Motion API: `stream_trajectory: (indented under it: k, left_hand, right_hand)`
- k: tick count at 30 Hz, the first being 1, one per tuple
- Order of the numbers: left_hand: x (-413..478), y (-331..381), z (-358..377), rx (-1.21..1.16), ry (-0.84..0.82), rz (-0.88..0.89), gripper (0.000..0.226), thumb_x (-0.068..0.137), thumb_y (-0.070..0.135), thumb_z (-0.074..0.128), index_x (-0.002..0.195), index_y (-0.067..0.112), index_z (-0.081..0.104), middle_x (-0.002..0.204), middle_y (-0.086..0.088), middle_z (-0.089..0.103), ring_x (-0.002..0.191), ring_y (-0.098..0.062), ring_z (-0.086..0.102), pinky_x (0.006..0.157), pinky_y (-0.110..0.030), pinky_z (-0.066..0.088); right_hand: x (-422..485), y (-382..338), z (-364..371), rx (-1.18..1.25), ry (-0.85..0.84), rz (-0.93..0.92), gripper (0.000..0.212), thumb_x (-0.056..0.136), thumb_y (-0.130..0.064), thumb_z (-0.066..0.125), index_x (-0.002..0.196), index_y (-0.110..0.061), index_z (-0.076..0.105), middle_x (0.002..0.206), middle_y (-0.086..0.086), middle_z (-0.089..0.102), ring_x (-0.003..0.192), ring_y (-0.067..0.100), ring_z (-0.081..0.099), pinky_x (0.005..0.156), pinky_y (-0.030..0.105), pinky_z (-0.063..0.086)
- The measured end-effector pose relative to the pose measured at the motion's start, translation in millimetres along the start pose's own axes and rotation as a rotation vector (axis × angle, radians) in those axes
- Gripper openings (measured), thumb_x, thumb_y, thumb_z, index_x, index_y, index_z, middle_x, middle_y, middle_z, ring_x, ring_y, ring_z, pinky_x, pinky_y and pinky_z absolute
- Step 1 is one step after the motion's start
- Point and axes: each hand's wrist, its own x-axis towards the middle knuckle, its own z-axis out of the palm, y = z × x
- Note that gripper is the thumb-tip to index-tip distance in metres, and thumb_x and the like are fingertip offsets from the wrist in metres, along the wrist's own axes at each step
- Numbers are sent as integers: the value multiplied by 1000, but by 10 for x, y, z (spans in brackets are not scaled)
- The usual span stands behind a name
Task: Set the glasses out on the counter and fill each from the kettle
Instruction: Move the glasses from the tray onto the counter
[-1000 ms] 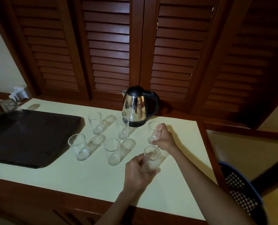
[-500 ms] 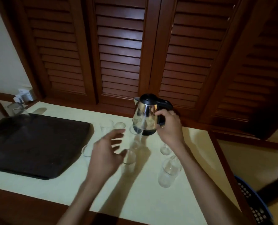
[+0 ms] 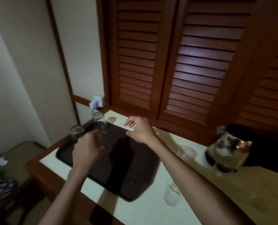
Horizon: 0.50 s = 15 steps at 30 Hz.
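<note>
Progress: 2 counter glasses (image 3: 186, 152) set out on counter (image 3: 232, 192); 2 tray glasses (image 3: 77, 131) wait at far corner of tray (image 3: 127, 168). Kettle (image 3: 229, 148) stands at right, untouched; we judge pouring not begun. Right hand (image 3: 139, 129) hovers, loosely curled, empty. Left hand (image 3: 88, 148) blurred; we cannot tell its grip.

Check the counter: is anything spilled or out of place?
No spill shows. A left glass and a far glass stand alone at the dark tray's far corner, apart from the near glass beside the kettle. Blur could hide small drips.
</note>
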Motion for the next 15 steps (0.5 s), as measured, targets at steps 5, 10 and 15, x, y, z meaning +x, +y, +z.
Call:
stream_trajectory:
  k: [5, 10, 15]
  left_hand:
    - [589, -388, -229, 217, -16, -65, 61, 80, 40, 81, 136, 31, 59, 131, -15, 64, 115, -44, 65, 90, -50, 54]
    - [1144, -591, -178, 358, -230, -117, 85, 75, 49, 86, 146, 26, 45, 137, -14, 59, 121, -36, 62, 92, -48, 54]
    - [1525, -719, -72, 482, -253, -51, 50, 86, 40, 75, 130, 22, 61, 120, -11, 69, 111, -33, 67, 82, -40, 57]
  right_hand:
    - [755, -408, 572, 3, -65, 5, 42, 79, -16, 86, 117, -23, 70, 126, 10, 68, 114, 24, 65, 85, 27, 46]
    - [1297, -579, 928, -46, -164, 37, 80, 81, -7, 85, 151, -18, 47, 152, 14, 42, 141, 32, 46, 109, 34, 42]
    - [1654, -518, 1195, -133, -270, 63, 92, 80, -12, 87, 158, -21, 39, 157, 16, 38, 145, 36, 44, 114, 40, 41]
